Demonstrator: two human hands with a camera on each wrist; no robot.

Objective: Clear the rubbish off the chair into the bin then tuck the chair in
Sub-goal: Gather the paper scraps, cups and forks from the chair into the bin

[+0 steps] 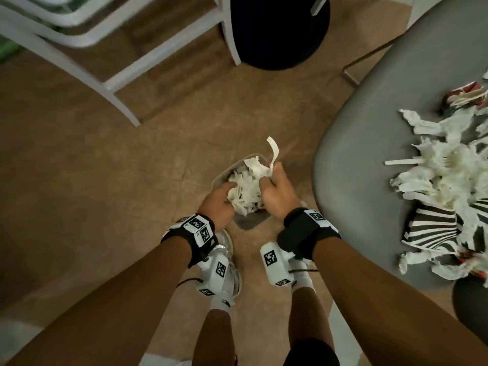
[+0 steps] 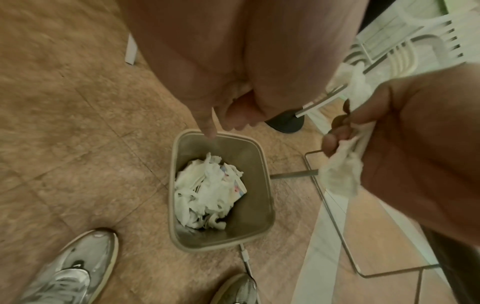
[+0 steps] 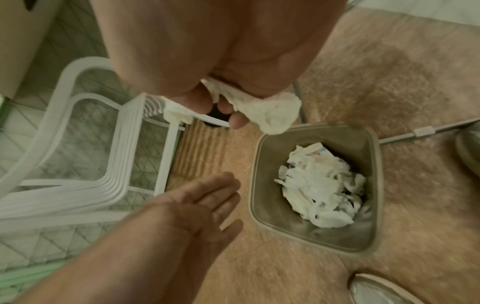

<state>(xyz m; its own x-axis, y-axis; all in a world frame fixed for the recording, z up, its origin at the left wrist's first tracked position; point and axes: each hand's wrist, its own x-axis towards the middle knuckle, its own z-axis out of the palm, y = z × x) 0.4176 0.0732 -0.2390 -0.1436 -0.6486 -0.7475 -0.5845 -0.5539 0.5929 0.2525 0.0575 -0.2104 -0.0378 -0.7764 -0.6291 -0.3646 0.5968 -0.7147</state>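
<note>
A grey bin [image 1: 220, 178] stands on the floor between my feet, part filled with crumpled white tissue [image 2: 207, 191]. My right hand [image 1: 273, 187] hovers over its far edge and grips a wad of tissue [image 3: 267, 111] together with a white plastic fork [image 1: 273, 151] that sticks up. Beside the bin's left rim, my left hand [image 3: 207, 201] hangs with relaxed fingers and holds nothing. To the right, the grey chair seat [image 1: 390, 107] carries a heap of torn tissue and plastic cutlery [image 1: 443, 175] and striped paper [image 1: 433, 228].
Stacked white plastic chairs [image 1: 79, 35] stand at the far left, with a black round base [image 1: 280, 30] beyond the bin. The grey chair's thin metal frame [image 2: 337, 236] runs along the floor right of the bin [image 2: 249, 207]. My grey shoes [image 2: 70, 273] flank the bin's near side.
</note>
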